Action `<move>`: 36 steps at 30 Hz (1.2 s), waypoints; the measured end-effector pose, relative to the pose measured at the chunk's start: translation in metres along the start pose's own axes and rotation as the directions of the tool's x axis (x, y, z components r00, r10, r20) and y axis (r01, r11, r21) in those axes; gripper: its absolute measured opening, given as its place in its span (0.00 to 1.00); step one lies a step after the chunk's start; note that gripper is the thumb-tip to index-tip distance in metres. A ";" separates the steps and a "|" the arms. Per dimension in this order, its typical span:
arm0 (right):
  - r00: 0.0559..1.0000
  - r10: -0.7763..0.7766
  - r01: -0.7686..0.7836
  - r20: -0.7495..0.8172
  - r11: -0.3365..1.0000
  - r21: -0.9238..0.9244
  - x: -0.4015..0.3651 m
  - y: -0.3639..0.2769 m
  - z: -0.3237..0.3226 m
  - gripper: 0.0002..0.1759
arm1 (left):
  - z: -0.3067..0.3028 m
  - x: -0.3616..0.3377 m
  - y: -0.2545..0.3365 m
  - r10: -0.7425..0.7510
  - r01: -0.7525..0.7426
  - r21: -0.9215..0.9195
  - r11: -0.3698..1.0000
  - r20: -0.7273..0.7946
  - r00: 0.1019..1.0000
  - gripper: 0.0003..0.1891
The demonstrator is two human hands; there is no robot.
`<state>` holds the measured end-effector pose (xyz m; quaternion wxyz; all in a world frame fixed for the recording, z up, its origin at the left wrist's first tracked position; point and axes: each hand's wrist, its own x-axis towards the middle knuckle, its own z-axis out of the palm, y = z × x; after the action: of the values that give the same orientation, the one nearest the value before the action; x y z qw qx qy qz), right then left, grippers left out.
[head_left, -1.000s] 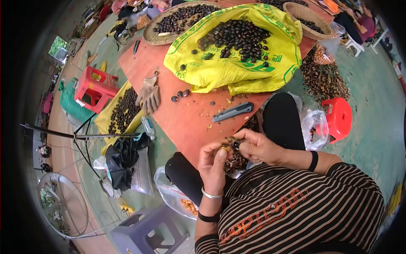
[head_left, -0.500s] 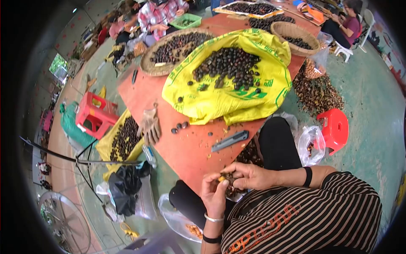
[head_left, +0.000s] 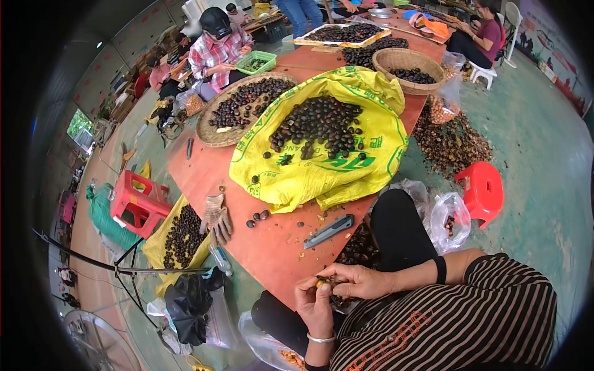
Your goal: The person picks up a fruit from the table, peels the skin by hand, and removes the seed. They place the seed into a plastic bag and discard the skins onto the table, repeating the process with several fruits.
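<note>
Well, left hand (head_left: 315, 304): pinching a small nut (head_left: 320, 284)
Right hand (head_left: 359, 282): fingers closed on same nut
Knife (head_left: 329, 231): on table (head_left: 272, 250), nearby

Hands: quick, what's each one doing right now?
Left hand: closed, holding a nut.
Right hand: closed, pinching the same nut.

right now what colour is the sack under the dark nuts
Yellow sack with green print, head view.
</note>
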<state>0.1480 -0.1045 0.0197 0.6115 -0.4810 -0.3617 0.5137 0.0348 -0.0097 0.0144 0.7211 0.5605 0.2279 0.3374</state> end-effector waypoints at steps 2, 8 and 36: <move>0.998 -0.064 0.064 0.004 0.998 -0.017 0.000 0.004 0.001 0.22 | -0.003 0.002 -0.002 -0.026 0.026 -0.036 0.999 -0.002 1.000 0.09; 0.987 -0.044 0.045 -0.152 0.999 0.000 0.000 0.018 -0.002 0.19 | -0.003 0.000 0.001 -0.120 0.120 0.012 0.993 -0.006 0.993 0.07; 0.852 0.427 -0.454 0.303 0.891 0.021 0.033 -0.048 0.018 0.25 | -0.300 -0.141 -0.097 -0.036 0.576 0.296 0.762 -0.869 0.494 0.16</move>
<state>0.1517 -0.0685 0.0687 0.4390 -0.4418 -0.3038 0.7210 -0.2494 0.0678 -0.1662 0.3823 0.4650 0.7250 0.3346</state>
